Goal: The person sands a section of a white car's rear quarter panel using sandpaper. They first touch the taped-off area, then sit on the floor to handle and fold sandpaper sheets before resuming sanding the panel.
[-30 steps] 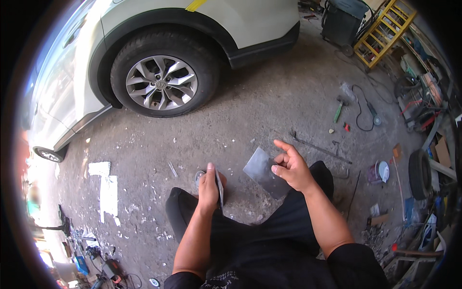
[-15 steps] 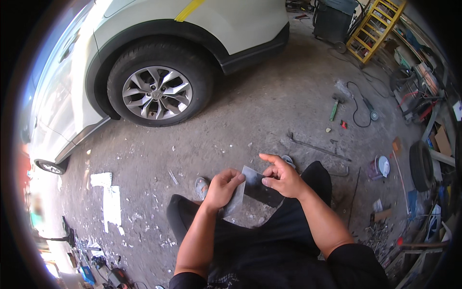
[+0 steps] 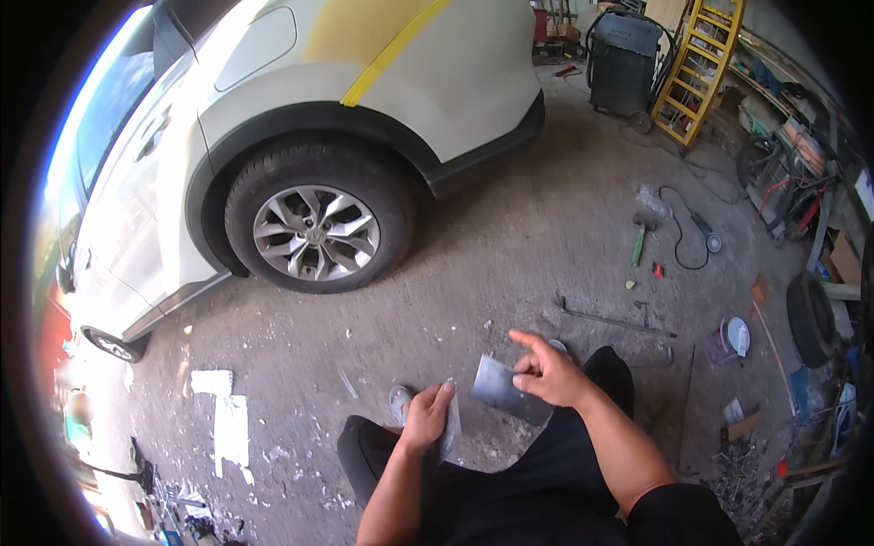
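My right hand [image 3: 550,372] grips a flat grey metal scraper blade [image 3: 503,387] by its right edge, index finger stretched out above it. My left hand [image 3: 427,415] holds a second thin grey blade [image 3: 452,426], edge-on, just left of the first; the two blades are a little apart. Both hands hover over my knees, which are in black trousers [image 3: 555,482]. A grey shoe [image 3: 400,401] shows beside my left hand.
A white car with a yellow stripe stands ahead, its rear wheel [image 3: 316,231] close by. On the concrete lie a hammer [image 3: 640,238], an angle grinder with cable [image 3: 703,235], a metal bar [image 3: 615,320], a small tub [image 3: 731,338] and white paper scraps [image 3: 226,417]. A yellow ladder [image 3: 703,65] stands far right.
The hands came together over my lap half a second ago and have now drawn slightly apart, each with its own blade. My view has tilted up toward the car.
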Demonstrator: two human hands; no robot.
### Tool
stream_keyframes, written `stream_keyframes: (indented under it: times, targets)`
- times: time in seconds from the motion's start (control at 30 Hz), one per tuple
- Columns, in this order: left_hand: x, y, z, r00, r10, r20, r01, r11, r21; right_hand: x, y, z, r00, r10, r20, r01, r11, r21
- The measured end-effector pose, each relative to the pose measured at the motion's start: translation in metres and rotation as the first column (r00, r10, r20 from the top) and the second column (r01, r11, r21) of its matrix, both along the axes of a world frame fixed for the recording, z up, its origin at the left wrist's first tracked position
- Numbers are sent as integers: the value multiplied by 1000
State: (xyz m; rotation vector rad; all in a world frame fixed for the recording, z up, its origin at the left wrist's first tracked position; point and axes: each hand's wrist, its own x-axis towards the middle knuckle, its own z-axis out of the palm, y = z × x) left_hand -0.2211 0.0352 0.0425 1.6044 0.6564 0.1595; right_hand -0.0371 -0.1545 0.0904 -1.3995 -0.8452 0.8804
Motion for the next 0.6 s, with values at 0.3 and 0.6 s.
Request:
stream_keyframes:
  times: [0.3,0.6]
  targets:
    - [13,-5,19,946,-295,133,300,954,-16,-16,6,6,948,269,169,-237,953,-190]
    - [8,-3,27,943,-299,145,299,954,22,-13,1,8,946,287,150,-256,946,-197]
